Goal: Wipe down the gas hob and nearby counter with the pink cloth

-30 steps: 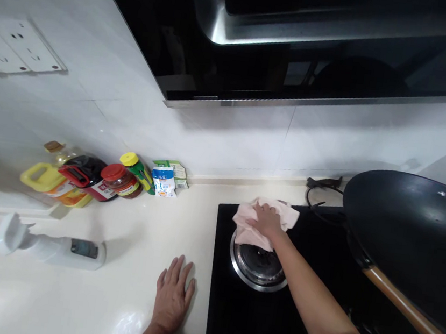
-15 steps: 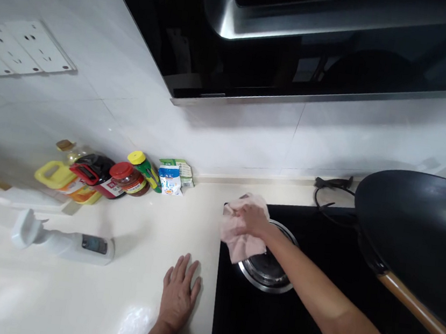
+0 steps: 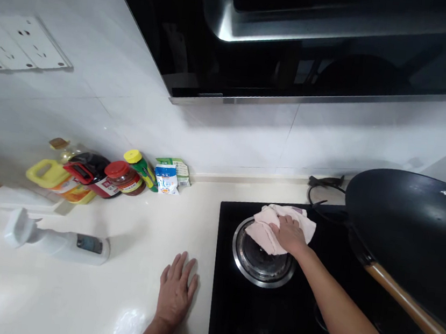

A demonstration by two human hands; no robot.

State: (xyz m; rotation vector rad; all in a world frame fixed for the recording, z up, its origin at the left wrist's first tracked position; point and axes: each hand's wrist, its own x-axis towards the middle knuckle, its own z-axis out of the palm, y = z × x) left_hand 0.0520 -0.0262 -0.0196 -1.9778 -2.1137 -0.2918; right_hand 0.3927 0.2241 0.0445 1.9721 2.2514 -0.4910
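Observation:
My right hand (image 3: pixel 288 233) presses a pale pink cloth (image 3: pixel 269 232) onto the black glass stovetop (image 3: pixel 244 321). The cloth covers the upper right part of a round burner (image 3: pixel 260 263) with a shiny metal ring, and spreads past it onto the glass behind. My fingers lie over the cloth and bunch it. Flat on the white countertop (image 3: pixel 133 264), left of the stove's edge, rests my left hand (image 3: pixel 176 294), its fingers spread and nothing in it.
A black wok (image 3: pixel 410 228) with a wooden handle (image 3: pixel 410 298) stands on the stove's right side. A black cable (image 3: pixel 326 188) lies behind. Along the wall stand a red-lidded jar (image 3: pixel 126 178), bottles and packets. A white spray bottle (image 3: pixel 63 242) lies at left. The range hood (image 3: pixel 303 47) overhangs.
My right hand has moved the cloth rightward, from the stove's back left corner across the burner's far side. More of the burner shows now. My left hand stays in place on the countertop.

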